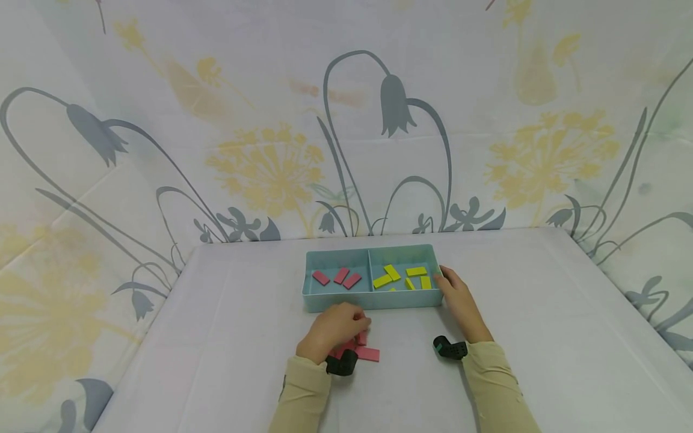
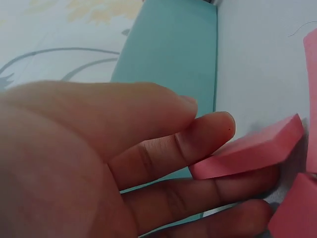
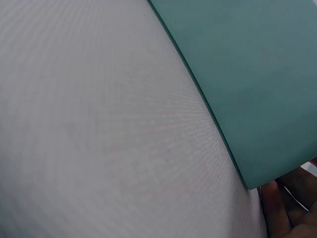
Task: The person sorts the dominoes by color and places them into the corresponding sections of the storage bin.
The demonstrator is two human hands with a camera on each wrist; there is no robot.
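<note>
Over a small pile of flat pink blocks, my left hand bends its fingers downward. The left wrist view shows one pink block caught between the index and middle fingers, with the thumb tip against the index finger. A light teal two-compartment tray stands just beyond this hand. My right hand grips the tray's right end, thumb at the rim; in the right wrist view its fingers bend around the tray's corner, partly hidden.
Three pink blocks lie in the tray's left compartment. Several yellow blocks lie in the right one, past a divider. Table and wall wear pale cloth, the wall's flowered. Black cameras sit at both wrists.
</note>
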